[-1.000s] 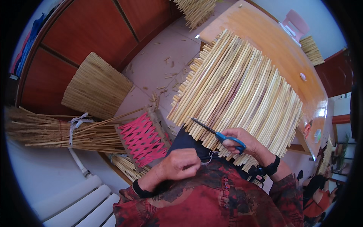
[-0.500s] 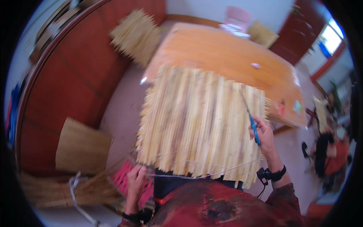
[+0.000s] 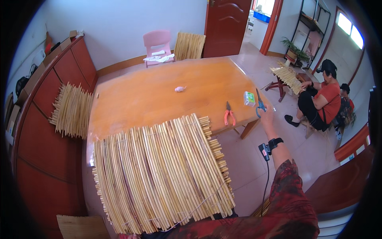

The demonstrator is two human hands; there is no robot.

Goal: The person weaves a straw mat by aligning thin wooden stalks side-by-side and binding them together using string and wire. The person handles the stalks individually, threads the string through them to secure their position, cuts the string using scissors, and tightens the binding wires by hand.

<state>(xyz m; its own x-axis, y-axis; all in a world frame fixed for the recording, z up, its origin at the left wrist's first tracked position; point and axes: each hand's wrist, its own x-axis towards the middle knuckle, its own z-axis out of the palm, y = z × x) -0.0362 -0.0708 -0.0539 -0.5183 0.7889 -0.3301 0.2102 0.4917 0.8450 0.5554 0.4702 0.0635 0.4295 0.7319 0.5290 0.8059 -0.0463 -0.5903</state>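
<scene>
Looking left: I see a mat of pale straw stalks bound with string [image 3: 159,175] draped off the orange wooden surface [image 3: 159,95].
Middle: red-handled pliers [image 3: 229,114] lie near its edge.
Right hand [image 3: 266,115]: fingers closed on blue-handled scissors [image 3: 259,104].
Left hand: out of view.

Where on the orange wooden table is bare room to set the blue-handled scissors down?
Bare: the orange wooden table between the small pink wad and red-handled pliers. Crowded: the near edge under the woven reed mat, and the corner by the small green box.
</scene>
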